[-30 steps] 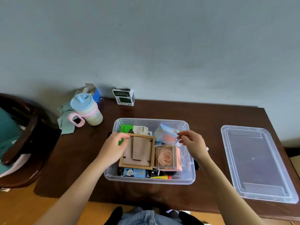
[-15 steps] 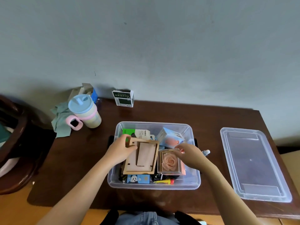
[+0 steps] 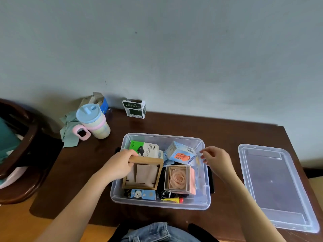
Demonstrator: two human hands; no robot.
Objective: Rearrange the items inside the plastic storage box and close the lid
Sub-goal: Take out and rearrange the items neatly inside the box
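Dark wood counter (image 3: 174, 123), right and near edges cut off by frame. Clear storage box (image 3: 202, 203) is the landmark, mid-counter, open. Lid (image 3: 276, 186) lies flat on the counter right of the box, apart from it. Inside the box: wooden frame (image 3: 145, 173) at left, tilted, left hand (image 3: 120, 165) grip closed on its far-left corner; rose case (image 3: 178, 178) just right of the frame; blue carton (image 3: 180, 152) at the far right corner, tilted; green-white charger pack (image 3: 145, 148) at far left, partly hidden by the hand; panda box (image 3: 143, 194) and yellow tube (image 3: 172, 199) against the near wall; dark clutter underneath unreadable. Right hand (image 3: 216, 158) at the box's right rim, fingertips pinched, on what, cannot tell. Cup (image 3: 94, 123) far left of the box.
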